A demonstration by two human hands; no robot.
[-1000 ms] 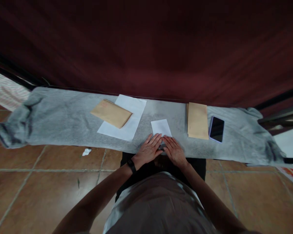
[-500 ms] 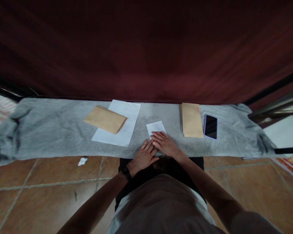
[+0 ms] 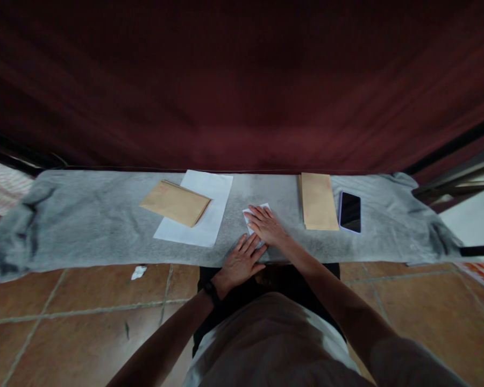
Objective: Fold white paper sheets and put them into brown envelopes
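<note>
A small white sheet of paper (image 3: 248,214), perhaps folded, lies near the front edge of the grey cloth (image 3: 105,220). Flat across its upper part rests my right hand (image 3: 266,224), fingers stretched out and covering much of it. My left hand (image 3: 241,260) lies at the paper's lower left, its fingers extended and spread, the tips touching the lower part. Neither hand grips anything. On my left, a stack of brown envelopes (image 3: 176,203) sits partly on a larger white sheet (image 3: 207,231).
More brown envelopes (image 3: 318,201) are stacked to the right, beside a phone (image 3: 350,212) with a dark screen. A dark red curtain (image 3: 242,107) hangs behind the cloth-covered surface. White crumpled paper (image 3: 138,272) lies on the tiled floor (image 3: 84,333).
My right hand has slid up the small paper, away from me, and now covers its upper part. My left hand stays near the lower edge. The view has shifted slightly.
</note>
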